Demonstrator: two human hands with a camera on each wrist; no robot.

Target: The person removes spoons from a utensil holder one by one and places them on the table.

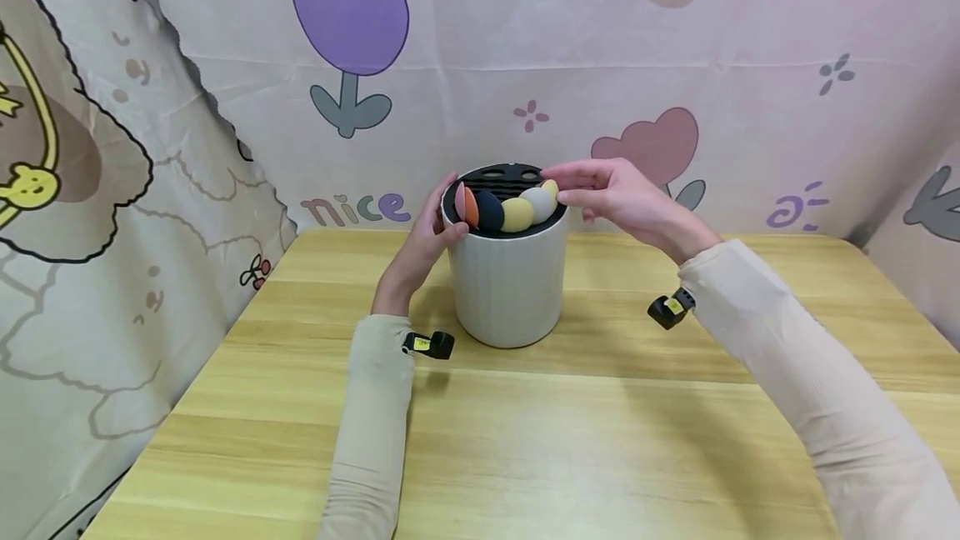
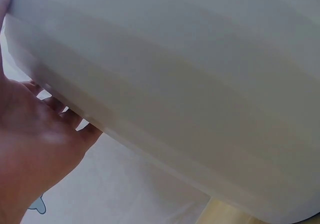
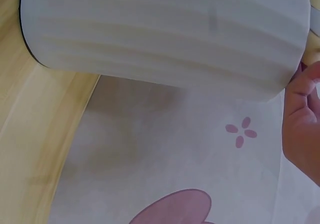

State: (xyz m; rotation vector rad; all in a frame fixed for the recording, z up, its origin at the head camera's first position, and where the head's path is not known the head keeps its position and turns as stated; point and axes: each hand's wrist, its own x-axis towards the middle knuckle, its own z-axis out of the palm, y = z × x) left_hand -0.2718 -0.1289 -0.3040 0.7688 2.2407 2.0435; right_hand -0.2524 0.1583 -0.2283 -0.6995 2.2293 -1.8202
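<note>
A white ribbed cylindrical container [image 1: 507, 290] stands upright on the table, with a black slotted top [image 1: 504, 177]. Along the top's front lies an arc of rounded, sponge-like pieces: pink, orange, dark blue [image 1: 491, 212], yellow [image 1: 517, 215], grey [image 1: 539, 204], and a small yellow piece [image 1: 551, 189] at the right end. My left hand [image 1: 422, 244] grips the container's upper left side, thumb in front, other fingers behind. At the right rim my right hand [image 1: 621, 197] pinches the small yellow piece between thumb and forefinger. The left wrist view shows my left palm [image 2: 40, 129] beside the container wall.
The light wooden table [image 1: 525, 440] extends on both sides of the container and in front of it. Behind hangs a printed cloth [image 1: 480, 40] with flowers and the word "nice"; more cloth [image 1: 67, 315] hangs at the left. A small black camera sits on each wrist.
</note>
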